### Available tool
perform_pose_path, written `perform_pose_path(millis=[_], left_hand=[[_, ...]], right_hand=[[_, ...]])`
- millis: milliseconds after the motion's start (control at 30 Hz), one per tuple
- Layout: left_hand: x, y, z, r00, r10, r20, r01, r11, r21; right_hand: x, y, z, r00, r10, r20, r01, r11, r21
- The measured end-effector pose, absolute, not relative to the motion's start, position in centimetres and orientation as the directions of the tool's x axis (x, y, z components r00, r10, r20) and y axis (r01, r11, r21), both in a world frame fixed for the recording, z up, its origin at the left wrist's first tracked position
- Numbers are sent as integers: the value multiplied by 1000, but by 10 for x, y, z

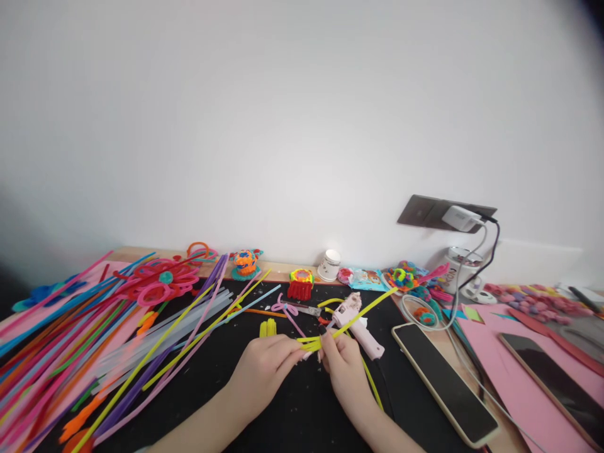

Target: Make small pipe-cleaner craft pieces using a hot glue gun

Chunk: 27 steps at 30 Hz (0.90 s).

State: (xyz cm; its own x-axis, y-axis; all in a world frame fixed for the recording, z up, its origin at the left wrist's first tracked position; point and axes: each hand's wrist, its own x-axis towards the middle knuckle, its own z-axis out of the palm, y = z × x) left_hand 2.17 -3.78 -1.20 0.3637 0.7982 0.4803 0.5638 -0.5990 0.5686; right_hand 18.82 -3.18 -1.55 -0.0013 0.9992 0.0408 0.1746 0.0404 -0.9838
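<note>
White wall backs our black-matted worktop (pixel 212 377). Our left hand (pixel 264 368) and right hand (pixel 344 365) each have fingers pinched on the folded yellow pipe cleaner (pixel 311 343), just above the mat, likely so its folds lie together. The glue gun (pixel 358 324) lies close behind. A phone (pixel 443 377) crowds the right, loose stems (pixel 94 340) the left.

The yellow pipe cleaner (pixel 310 343) I pinch looks fuzzy, soft and matt. My mat (pixel 292 409) is matt black, the glue gun (pixel 361 327) smooth pale-pink plastic, the phone (pixel 443 377) screen glossy glass, the table edge (pixel 278 270) bare wood.
</note>
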Motion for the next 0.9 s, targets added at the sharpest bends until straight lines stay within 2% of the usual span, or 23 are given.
perform_pose_path(millis=[300, 433, 533, 633, 700, 800, 900], left_hand=[[22, -38, -8, 379, 796, 471, 552, -604, 575], [22, -37, -3, 349, 835, 426, 517, -551, 655], [20, -36, 5, 275, 887, 370, 477, -460, 749], [20, -36, 11, 260, 926, 272, 389, -359, 849], [21, -36, 11, 348, 921, 176, 303, -288, 908], [25, -35, 6, 501, 865, 18, 161, -113, 980], [30, -36, 0, 552, 830, -83, 65, 56, 996]], right_hand=[[188, -32, -12, -4, 996, 85, 179, 85, -980], [193, -29, -8, -30, 992, 119, 208, 122, -970], [199, -26, -5, -82, 982, 167, 244, 183, -952], [202, -25, -3, -253, 949, 187, 300, 261, -918], [202, -26, 0, -341, 921, 191, 323, 305, -896], [201, -30, 3, -378, 904, 199, 329, 333, -884], [199, -32, 5, -405, 895, 184, 310, 324, -894]])
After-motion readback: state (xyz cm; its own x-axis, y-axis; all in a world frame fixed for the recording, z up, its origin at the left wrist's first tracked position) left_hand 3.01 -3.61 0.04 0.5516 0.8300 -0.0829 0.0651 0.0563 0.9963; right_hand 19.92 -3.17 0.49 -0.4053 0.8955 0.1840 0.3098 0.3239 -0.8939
